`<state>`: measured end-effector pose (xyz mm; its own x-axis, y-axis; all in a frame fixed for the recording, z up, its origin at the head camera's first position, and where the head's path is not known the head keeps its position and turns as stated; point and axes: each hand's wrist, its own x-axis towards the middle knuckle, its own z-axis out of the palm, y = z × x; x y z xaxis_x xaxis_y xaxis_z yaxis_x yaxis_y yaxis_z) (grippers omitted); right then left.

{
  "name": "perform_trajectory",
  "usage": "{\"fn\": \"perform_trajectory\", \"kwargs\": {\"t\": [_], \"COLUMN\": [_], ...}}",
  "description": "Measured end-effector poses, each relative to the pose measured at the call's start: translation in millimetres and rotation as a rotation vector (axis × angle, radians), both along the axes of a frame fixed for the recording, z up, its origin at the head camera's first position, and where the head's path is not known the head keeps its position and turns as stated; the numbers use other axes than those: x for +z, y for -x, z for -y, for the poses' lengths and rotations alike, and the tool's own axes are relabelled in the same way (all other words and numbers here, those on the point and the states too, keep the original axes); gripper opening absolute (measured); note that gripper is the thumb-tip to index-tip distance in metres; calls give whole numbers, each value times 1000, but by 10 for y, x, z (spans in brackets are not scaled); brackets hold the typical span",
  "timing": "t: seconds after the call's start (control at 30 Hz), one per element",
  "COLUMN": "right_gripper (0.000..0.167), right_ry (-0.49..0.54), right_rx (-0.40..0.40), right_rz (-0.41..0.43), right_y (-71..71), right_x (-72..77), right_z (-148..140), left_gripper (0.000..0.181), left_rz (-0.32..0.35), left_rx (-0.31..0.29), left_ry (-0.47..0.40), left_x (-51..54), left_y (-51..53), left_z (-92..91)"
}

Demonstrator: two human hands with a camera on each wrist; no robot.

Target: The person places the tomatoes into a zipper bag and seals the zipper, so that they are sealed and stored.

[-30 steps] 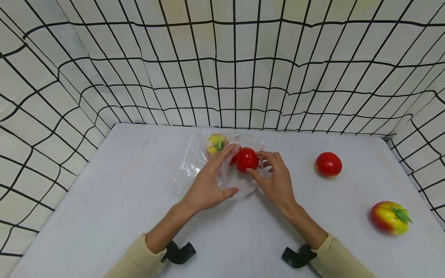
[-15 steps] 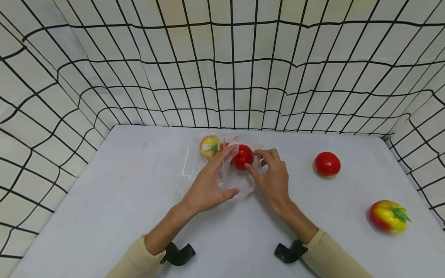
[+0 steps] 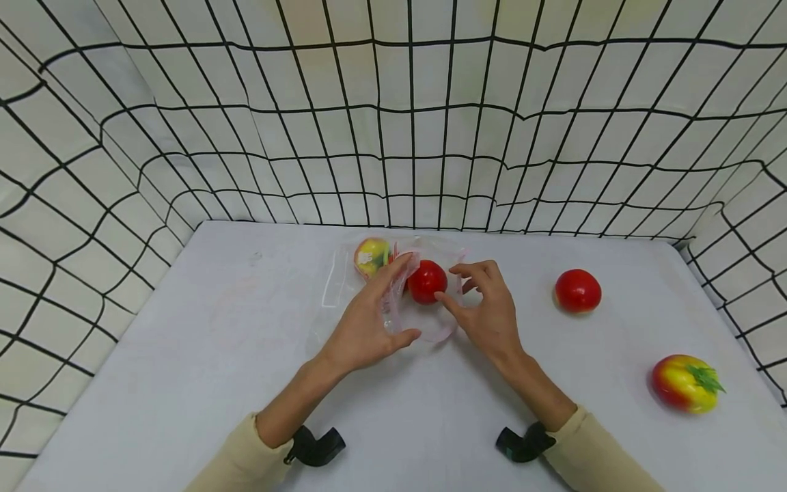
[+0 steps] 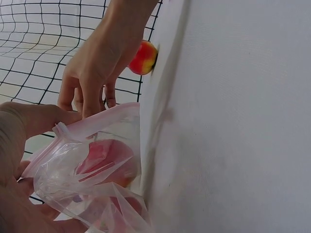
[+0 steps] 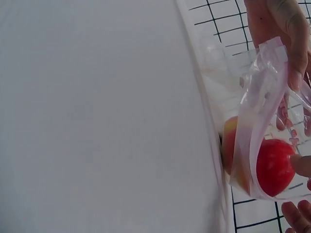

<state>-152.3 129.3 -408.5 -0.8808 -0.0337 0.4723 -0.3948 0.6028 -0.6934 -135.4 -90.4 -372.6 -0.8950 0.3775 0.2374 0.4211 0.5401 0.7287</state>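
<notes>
A clear zip-lock bag [image 3: 335, 301] with a pinkish rim lies near the table's back. My left hand [image 3: 363, 328] holds up its mouth, fingers behind the plastic and thumb spread away; in the left wrist view the bag [image 4: 63, 179] stands in front of the fingers. A red tomato [image 3: 427, 281] sits just inside the mouth. Beside it my right hand [image 3: 492, 314] has thumb and fingers parted, the thumb tip at or very near the tomato. Deeper in the bag rests a yellow-red fruit [image 3: 371, 257]; another red item is mostly hidden behind my left fingers.
Another tomato [image 3: 578, 291] lies on the white table [image 3: 215, 355] to the right. Nearer the right edge is a red-and-yellow fruit with green leaves [image 3: 686, 383]. Black netting [image 3: 412, 157] hangs before pale walls at the back and sides.
The tomato has moved left, deeper into the bag. My right hand followed it, then let go and drew back slightly to the right. The yellow-red fruit has shifted left.
</notes>
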Motion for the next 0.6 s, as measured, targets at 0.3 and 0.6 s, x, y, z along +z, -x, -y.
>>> {"fn": "perform_trajectory", "kwargs": {"t": [0.3,0.6], "right_gripper": [48,50], "right_ry": [40,33], "right_rx": [4,-8], "right_rz": [-29,21], "right_y": [-11,20], "right_x": [22,17], "right_z": [-228,-424], "left_gripper": [108,107], "left_rz": [-2,20], "left_rx": [10,27], "left_ry": [-8,-13], "left_x": [-18,-29], "left_y": [16,19], "left_z": [-13,-1]}}
